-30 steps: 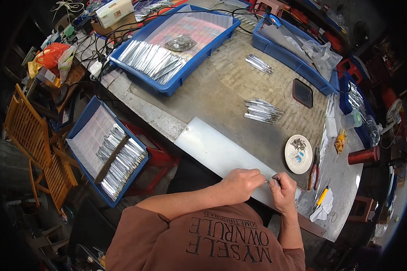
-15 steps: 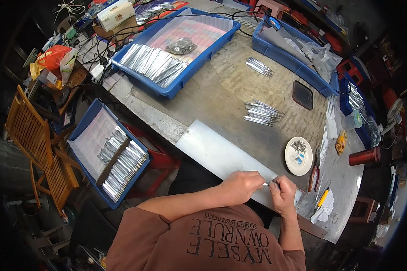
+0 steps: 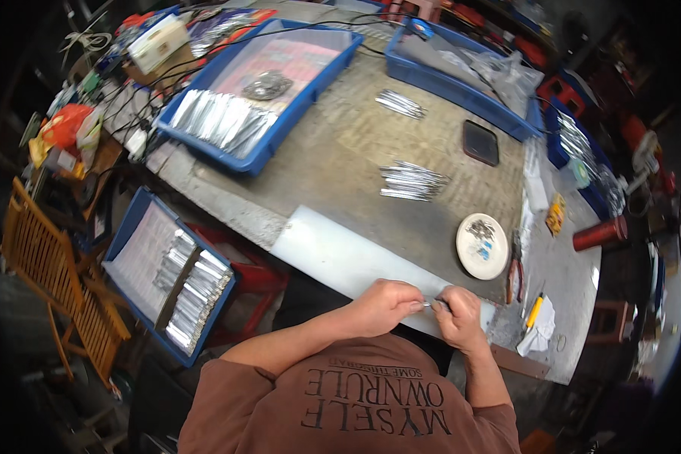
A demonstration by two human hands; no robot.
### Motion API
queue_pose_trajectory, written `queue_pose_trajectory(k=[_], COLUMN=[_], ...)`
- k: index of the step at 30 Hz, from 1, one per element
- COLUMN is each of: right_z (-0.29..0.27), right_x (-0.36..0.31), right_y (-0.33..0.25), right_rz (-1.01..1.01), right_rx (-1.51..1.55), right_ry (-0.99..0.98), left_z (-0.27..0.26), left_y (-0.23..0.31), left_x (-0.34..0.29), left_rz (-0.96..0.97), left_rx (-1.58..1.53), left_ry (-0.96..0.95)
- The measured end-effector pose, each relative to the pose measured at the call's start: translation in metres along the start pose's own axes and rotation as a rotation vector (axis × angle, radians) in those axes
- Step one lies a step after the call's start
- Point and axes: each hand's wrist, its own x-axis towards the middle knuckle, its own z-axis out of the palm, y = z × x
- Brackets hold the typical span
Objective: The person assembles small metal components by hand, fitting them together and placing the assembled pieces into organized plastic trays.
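My left hand [image 3: 384,304] and my right hand [image 3: 457,315] meet at the near edge of the worktable [image 3: 340,163], over a smooth pale metal sheet [image 3: 333,253]. Both pinch a small thin metal piece [image 3: 431,304] held between their fingertips; its exact shape is too small to make out. A white round dish [image 3: 482,245] with small dark parts sits just beyond my right hand. A pile of silvery metal strips [image 3: 410,181] lies further up the table.
A blue tray [image 3: 257,91] with rows of silvery packets stands at the back left, another blue tray [image 3: 170,276] on a red stool at my left. A black pad [image 3: 480,142], red cylinder [image 3: 599,234], yellow tool [image 3: 534,312] and wooden chair [image 3: 45,280] surround the bench.
My hands have stayed at the same spot on the table edge; the fingers have shifted only slightly around the small piece.
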Motion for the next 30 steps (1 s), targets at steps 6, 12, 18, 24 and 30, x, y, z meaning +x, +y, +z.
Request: queue_pose_trajectory(k=[6, 12, 18, 24, 30], right_z=[0.003, -0.002, 0.003, 0.006, 0.001], right_x=[0.004, 0.005, -0.004, -0.001, 0.001], right_y=[-0.008, 0.008, 0.004, -0.003, 0.011], right_rz=[0.448, -0.074, 0.004, 0.377, 0.010], right_rx=[0.265, 0.154, 0.118, 0.304, 0.185], right_ry=[0.024, -0.019, 0.026, 0.028, -0.002], left_z=[0.005, -0.001, 0.002, 0.006, 0.000], left_y=[0.001, -0.008, 0.003, 0.001, 0.003], left_x=[-0.002, 0.000, 0.000, 0.000, 0.001], left_rz=[0.387, 0.127, 0.019, 0.307, -0.013], left_rx=[0.609, 0.109, 0.049, 0.613, 0.045], left_ry=[0.311, 0.110, 0.087, 0.262, 0.104])
